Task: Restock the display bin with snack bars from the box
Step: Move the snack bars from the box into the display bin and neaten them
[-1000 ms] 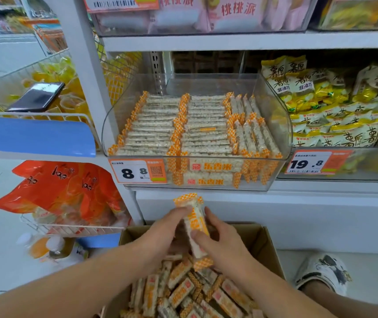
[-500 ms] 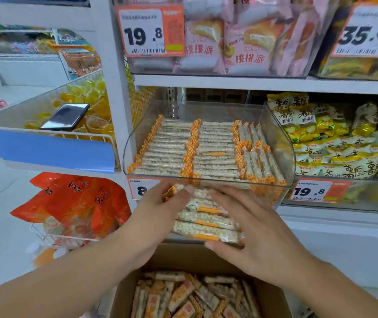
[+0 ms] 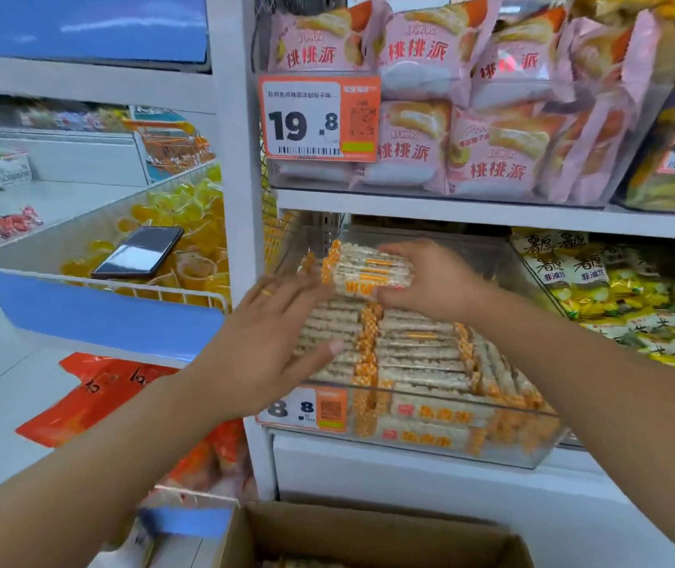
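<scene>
A clear plastic display bin on the lower shelf holds rows of white snack bars with orange checked ends. My right hand grips a stack of several snack bars above the bin's back left part. Just left of the stack, my left hand hovers over the bin's front left corner with its fingers spread, and whether its fingertips touch the stack I cannot tell. The cardboard box stands on the floor below, only its top edge showing.
A shelf board runs close above the bin, with pink cake packs on it. Yellow snack packs fill the bin to the right. On the left, a phone lies in a wire basket of jelly cups. Orange bags hang below.
Both hands have lifted the stack of bars from in front of the bin up and over its front wall to the back. The left hand has come off the stack and spread.
</scene>
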